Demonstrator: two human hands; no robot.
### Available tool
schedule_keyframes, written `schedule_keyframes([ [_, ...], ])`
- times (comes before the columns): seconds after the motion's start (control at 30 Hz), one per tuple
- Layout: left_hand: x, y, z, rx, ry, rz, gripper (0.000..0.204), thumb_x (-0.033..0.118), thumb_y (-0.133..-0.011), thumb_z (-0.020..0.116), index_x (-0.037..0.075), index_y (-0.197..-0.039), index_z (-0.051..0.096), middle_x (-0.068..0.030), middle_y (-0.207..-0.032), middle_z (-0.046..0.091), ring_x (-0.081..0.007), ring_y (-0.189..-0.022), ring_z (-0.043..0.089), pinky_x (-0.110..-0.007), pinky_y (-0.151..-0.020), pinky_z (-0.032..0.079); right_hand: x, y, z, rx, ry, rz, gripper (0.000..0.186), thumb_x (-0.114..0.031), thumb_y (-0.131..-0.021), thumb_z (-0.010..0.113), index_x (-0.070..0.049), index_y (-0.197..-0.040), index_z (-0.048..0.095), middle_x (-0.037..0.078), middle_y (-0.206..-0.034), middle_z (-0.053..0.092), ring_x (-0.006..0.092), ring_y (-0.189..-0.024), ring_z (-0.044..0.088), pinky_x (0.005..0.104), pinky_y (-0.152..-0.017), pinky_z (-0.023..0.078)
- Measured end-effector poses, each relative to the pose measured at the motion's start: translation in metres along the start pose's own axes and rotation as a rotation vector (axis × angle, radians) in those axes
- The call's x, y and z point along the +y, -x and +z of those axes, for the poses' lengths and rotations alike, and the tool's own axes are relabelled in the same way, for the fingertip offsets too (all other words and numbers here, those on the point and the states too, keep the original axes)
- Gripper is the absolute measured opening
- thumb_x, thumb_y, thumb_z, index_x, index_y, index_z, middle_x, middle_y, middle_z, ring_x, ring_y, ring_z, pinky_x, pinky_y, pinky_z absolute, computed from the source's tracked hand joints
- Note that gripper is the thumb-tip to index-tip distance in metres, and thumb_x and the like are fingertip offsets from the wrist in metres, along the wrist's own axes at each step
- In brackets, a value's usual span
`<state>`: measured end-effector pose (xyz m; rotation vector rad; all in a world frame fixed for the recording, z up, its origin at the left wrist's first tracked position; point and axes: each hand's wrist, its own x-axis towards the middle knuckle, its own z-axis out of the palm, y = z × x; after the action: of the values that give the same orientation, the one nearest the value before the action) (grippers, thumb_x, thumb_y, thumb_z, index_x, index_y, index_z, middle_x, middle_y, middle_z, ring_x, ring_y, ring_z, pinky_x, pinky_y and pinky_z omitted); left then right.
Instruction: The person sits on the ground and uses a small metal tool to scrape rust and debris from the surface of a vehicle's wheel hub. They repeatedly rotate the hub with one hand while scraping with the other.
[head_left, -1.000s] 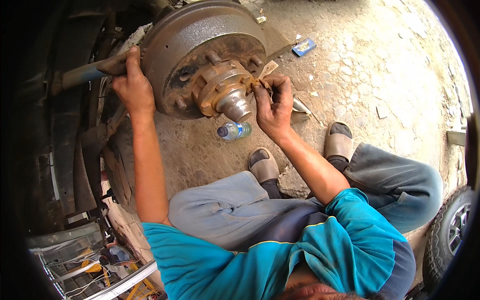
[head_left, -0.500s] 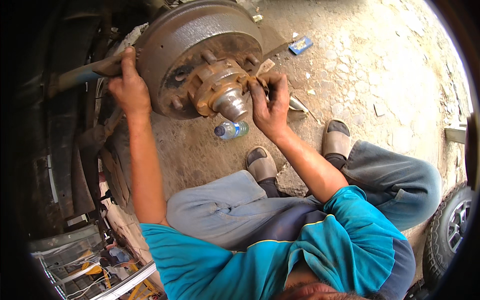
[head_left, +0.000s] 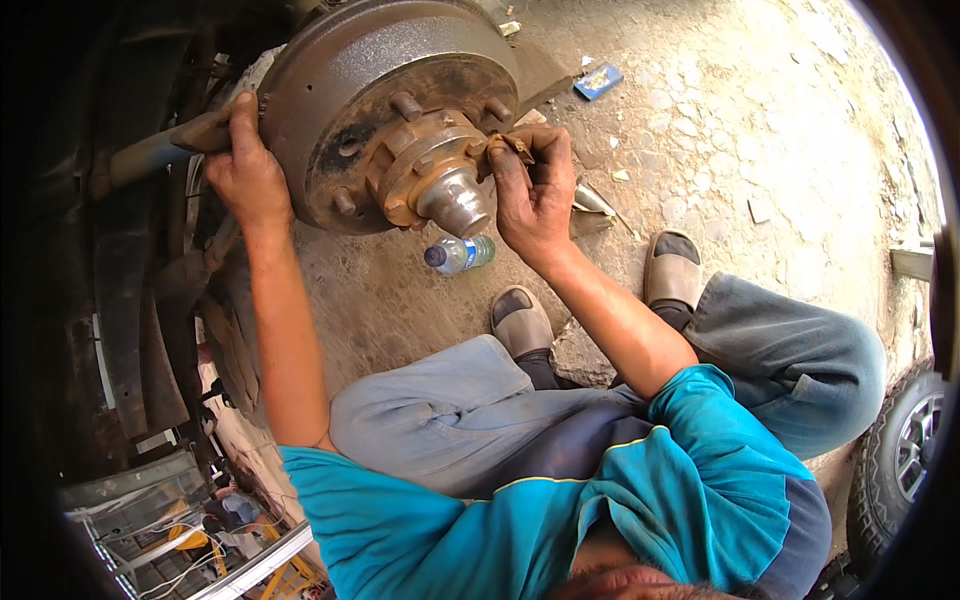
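Up over the far left part of the floor (head_left: 690, 150), a grimy brake drum (head_left: 390, 75) sits with its studded face tilted toward the person. Rusty hub (head_left: 400, 180) in the middle, wheel studs (head_left: 405, 106) poking out around it, and a shiny bare hub end (head_left: 457, 203) sticking out the front.

Left hand (head_left: 252, 180) is up against the drum's left side, thumb pointing up along it. Most of those fingers are tucked out of sight, so I can't tell how firmly it's gripping. Right hand (head_left: 535, 195) is at the hub's right side, thumb and finger pinched on a small brown piece (head_left: 518, 149), too covered up to say what it is.

Down on the floor, a clear plastic bottle (head_left: 465, 254) lies on its side, and a blue box (head_left: 598, 81) is nearer the far edge. Got a chunk of stone (head_left: 583, 358) between the person's two slides (head_left: 524, 328), plus a chunky-tread tyre (head_left: 872, 495) on a spoked rim at the near right corner.
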<state>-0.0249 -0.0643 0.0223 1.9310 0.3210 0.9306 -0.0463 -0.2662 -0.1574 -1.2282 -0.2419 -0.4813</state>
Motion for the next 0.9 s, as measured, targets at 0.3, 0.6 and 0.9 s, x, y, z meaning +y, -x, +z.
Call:
schedule_keyframes([
  [0.3, -0.002, -0.001, 0.003, 0.010, 0.026, 0.048, 0.039, 0.026, -0.098, 0.071, -0.012, -0.106, 0.073, -0.0113, -0.101, 0.074, -0.0173, -0.094, 0.066, -0.034, -0.090, 0.051, 0.004, -0.002, 0.002, -0.001, -0.084, 0.022, 0.011, 0.001, -0.100, 0.060, 0.001, -0.106, 0.051, 0.010, -0.085, 0.066, 0.0144, -0.072, 0.066, 0.0281, -0.063, 0.053],
  [0.6, -0.004, 0.003, 0.004, 0.026, -0.025, 0.051, 0.037, 0.024, -0.098, 0.071, -0.012, -0.105, 0.073, -0.0104, -0.102, 0.074, -0.0163, -0.094, 0.066, -0.033, -0.088, 0.051, 0.007, 0.005, 0.000, 0.026, 0.145, -0.078, 0.011, 0.002, -0.100, 0.061, 0.000, -0.105, 0.052, 0.012, -0.090, 0.065, 0.0163, -0.078, 0.068, 0.0305, -0.070, 0.056],
  [0.9, -0.002, 0.000, 0.001, 0.004, -0.018, 0.039, 0.040, 0.027, -0.099, 0.070, -0.012, -0.108, 0.072, -0.0113, -0.102, 0.074, -0.0163, -0.095, 0.065, -0.033, -0.089, 0.051, 0.007, -0.003, 0.002, 0.010, 0.014, -0.027, 0.013, 0.000, -0.100, 0.063, 0.000, -0.106, 0.052, 0.010, -0.091, 0.063, 0.0142, -0.078, 0.065, 0.0293, -0.066, 0.053],
])
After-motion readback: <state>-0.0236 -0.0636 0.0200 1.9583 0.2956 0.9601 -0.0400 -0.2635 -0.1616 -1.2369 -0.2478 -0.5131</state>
